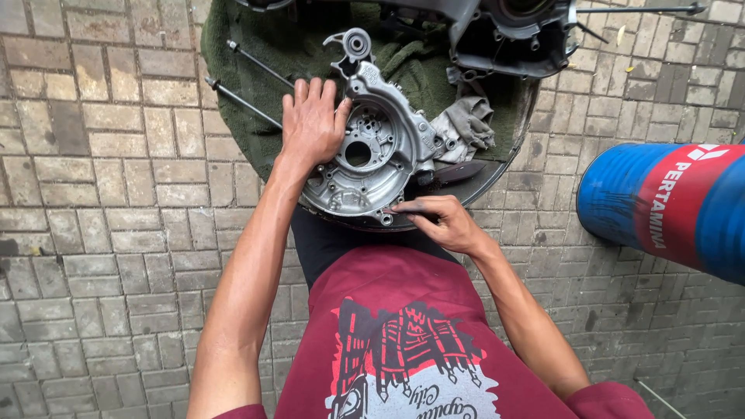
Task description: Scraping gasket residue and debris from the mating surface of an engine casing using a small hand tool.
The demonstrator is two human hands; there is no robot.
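A silver cast-metal engine case half (371, 147) lies flat on a green cloth (256, 116) over a round dark tray. My left hand (312, 122) rests palm-down on the case's left rim, fingers spread, holding it steady. My right hand (436, 222) is at the case's near edge, fingers pinched around a thin dark tool (410, 209) whose tip touches the rim. A red printed shirt fills the bottom of the view.
Two long thin metal rods (248, 81) lie on the cloth at left. A grey rag (468, 124) sits right of the case, a dark engine block (512, 35) behind it. A blue and red drum (667, 206) lies at right. Brick paving surrounds everything.
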